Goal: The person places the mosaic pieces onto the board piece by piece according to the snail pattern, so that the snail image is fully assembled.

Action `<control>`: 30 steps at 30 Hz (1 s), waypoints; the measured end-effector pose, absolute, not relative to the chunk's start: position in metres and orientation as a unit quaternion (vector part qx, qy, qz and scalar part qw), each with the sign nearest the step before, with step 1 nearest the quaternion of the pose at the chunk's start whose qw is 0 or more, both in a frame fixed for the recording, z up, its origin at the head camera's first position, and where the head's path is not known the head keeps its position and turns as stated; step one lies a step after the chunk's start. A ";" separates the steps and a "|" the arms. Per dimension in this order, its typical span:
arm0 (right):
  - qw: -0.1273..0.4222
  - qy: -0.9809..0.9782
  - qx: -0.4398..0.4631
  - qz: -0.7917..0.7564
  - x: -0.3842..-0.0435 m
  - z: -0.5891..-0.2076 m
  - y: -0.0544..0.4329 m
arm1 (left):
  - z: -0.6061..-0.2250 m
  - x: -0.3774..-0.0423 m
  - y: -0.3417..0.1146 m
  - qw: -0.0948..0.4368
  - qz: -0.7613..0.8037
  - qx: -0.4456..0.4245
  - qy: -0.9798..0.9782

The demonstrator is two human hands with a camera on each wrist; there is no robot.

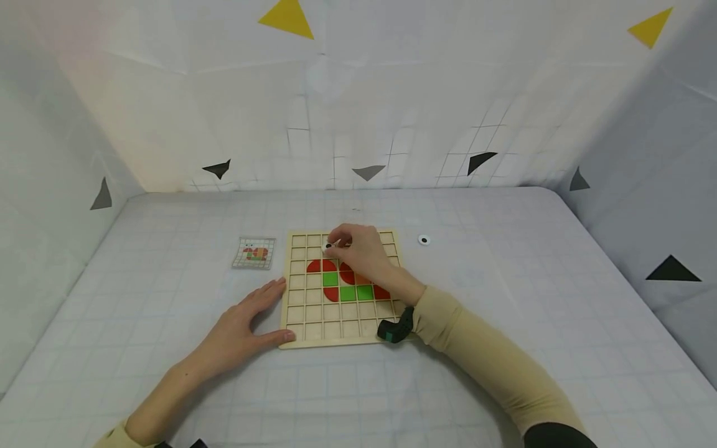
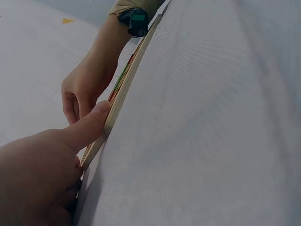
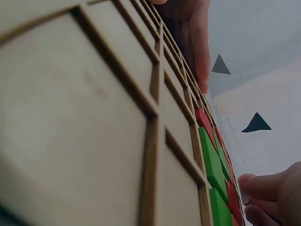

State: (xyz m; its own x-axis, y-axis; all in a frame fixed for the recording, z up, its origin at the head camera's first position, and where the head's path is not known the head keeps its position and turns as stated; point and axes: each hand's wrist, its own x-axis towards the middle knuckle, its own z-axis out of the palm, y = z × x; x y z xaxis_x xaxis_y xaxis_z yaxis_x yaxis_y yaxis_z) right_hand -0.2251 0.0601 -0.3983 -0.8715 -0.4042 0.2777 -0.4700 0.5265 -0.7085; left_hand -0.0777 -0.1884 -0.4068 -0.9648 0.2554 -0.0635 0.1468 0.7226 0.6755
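A wooden grid board [image 1: 297, 315] lies on the table, with red quarter-round pieces [image 1: 332, 294] and green square pieces [image 1: 348, 293] set in its cells. Over the upper part of the board, my right hand [image 1: 364, 252] pinches a small white disc with a black dot [image 1: 328, 246] between thumb and fingertips. My left hand [image 1: 238, 333] rests at the board's left side, its fingers fairly straight along the edge and the thumb at the near corner. In the left wrist view that thumb [image 2: 91, 123] touches the board's rim. Some pieces are hidden under the right hand and wrist.
A second white disc with a black dot [image 1: 424, 239] lies on the table right of the board. Left of it is a small picture card [image 1: 246, 261] showing a coloured pattern on a grid. White sheets with yellow and dark triangles surround the table.
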 end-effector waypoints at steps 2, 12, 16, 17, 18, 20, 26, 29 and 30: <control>0.041 -0.871 0.254 0.418 -0.225 -0.401 0.060 | -0.407 -0.078 -0.188 0.077 0.357 0.109 0.924; 0.058 -0.869 0.268 0.412 -0.223 -0.406 0.061 | -0.408 -0.078 -0.189 0.075 0.356 0.110 0.925; 0.060 -0.872 0.271 0.402 -0.222 -0.407 0.061 | -0.408 -0.078 -0.189 0.073 0.353 0.111 0.926; 0.062 -0.874 0.272 0.399 -0.222 -0.406 0.061 | -0.408 -0.078 -0.189 0.073 0.351 0.111 0.927; 0.063 -0.875 0.273 0.396 -0.222 -0.406 0.061 | -0.408 -0.078 -0.189 0.072 0.351 0.111 0.927; 0.062 -0.875 0.273 0.394 -0.221 -0.405 0.061 | -0.408 -0.078 -0.190 0.072 0.351 0.112 0.927; 0.058 -0.876 0.262 0.400 -0.220 -0.393 0.073 | -0.407 -0.078 -0.188 0.074 0.351 0.110 0.927; 0.057 -0.880 0.250 0.400 -0.221 -0.387 0.090 | -0.407 -0.078 -0.188 0.075 0.349 0.109 0.928; 0.059 -0.882 0.245 0.399 -0.222 -0.386 0.098 | -0.406 -0.078 -0.188 0.075 0.350 0.108 0.927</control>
